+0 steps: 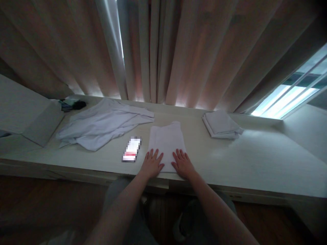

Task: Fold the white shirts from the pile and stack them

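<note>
A folded white garment (166, 137) lies flat near the front edge of the white desk (230, 163), its long sides running away from me. My left hand (152, 163) rests palm down on its near left corner, fingers spread. On the near right corner my right hand (183, 163) lies flat the same way, fingers apart. Neither hand grips the cloth. To the left of the garment is a phone (131, 149) with a blurred-out screen. The garment's exact kind cannot be told while folded.
A rumpled white shirt (102, 122) spreads over the desk's left part. Small dark cloth items (73, 104) lie behind it, beside a white box-like panel (28, 112). A folded white cloth stack (222, 124) sits at the back right. Curtains (158, 51) hang along the rear edge.
</note>
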A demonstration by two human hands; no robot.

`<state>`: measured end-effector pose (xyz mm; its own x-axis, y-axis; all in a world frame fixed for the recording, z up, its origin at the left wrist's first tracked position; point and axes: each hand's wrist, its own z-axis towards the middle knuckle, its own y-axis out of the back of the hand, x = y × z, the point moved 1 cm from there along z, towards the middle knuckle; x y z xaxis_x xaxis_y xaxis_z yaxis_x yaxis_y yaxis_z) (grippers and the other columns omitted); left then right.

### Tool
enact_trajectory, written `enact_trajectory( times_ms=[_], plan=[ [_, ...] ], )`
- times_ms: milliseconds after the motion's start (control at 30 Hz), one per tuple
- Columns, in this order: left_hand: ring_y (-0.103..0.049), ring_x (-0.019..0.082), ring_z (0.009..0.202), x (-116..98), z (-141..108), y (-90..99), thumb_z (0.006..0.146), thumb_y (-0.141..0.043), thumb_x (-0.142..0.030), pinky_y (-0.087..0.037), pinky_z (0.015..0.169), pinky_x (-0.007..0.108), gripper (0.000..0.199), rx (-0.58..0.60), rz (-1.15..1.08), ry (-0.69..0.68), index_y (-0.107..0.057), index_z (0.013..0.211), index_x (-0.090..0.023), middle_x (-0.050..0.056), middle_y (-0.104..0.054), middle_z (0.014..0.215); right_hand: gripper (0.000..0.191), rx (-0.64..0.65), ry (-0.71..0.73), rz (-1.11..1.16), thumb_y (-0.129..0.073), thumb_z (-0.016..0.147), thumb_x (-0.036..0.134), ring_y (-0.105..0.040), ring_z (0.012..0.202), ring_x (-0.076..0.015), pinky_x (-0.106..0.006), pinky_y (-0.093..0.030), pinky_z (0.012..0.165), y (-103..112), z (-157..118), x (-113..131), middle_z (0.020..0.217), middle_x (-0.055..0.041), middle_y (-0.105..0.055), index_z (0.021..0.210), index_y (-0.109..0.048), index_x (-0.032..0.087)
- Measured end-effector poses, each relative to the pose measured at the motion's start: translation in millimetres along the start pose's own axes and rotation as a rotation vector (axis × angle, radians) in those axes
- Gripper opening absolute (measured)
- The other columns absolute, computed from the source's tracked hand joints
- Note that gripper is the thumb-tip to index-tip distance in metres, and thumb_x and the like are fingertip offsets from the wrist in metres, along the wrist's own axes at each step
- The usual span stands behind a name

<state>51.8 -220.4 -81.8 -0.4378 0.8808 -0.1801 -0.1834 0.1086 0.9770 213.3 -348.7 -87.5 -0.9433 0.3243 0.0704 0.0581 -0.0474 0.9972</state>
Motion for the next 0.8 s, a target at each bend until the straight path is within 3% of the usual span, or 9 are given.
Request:
enact_trajectory(
  times_ms=[300, 533, 800],
  plan=[
    [-0.012, 0.030, 0.132, -1, 3, 3.4, 0.082, -0.037, -0.049, -0.004, 0.105, 0.048, 0.055, 0.027, 0.023, 0.001, -0.031, 0.133, -0.028, 0.007, -0.026, 0.143, 0.060, 0.036, 0.013, 0.018, -0.025, 0.088, 0.049, -0.004, 0.132, -0.0263, -0.045, -0.010, 0.104, 4, 1, 0, 0.145, -0.0114, -0.012, 0.137, -0.026, 0.015],
    [-0.012, 0.031, 0.132, 2, 26, 16.7, 0.081, -0.038, -0.051, -0.004, 0.104, 0.050, 0.057, 0.064, -0.036, 0.039, -0.033, 0.132, -0.027, 0.008, -0.025, 0.143, 0.060, 0.043, -0.010, 0.031, -0.023, 0.088, 0.048, -0.005, 0.132, -0.0263, -0.044, -0.012, 0.104, 15, 19, -21, 0.145, -0.0129, -0.012, 0.137, -0.026, 0.013],
    [-0.008, 0.029, 0.133, 7, 34, 5.0, 0.081, -0.039, -0.050, -0.002, 0.105, 0.048, 0.054, 0.062, -0.078, 0.036, -0.034, 0.132, -0.030, 0.003, -0.020, 0.145, 0.060, 0.018, -0.037, 0.044, -0.022, 0.088, 0.050, 0.001, 0.132, -0.0253, -0.044, -0.010, 0.105, -6, 23, -30, 0.146, -0.0105, -0.009, 0.138, -0.025, 0.015]
  ],
)
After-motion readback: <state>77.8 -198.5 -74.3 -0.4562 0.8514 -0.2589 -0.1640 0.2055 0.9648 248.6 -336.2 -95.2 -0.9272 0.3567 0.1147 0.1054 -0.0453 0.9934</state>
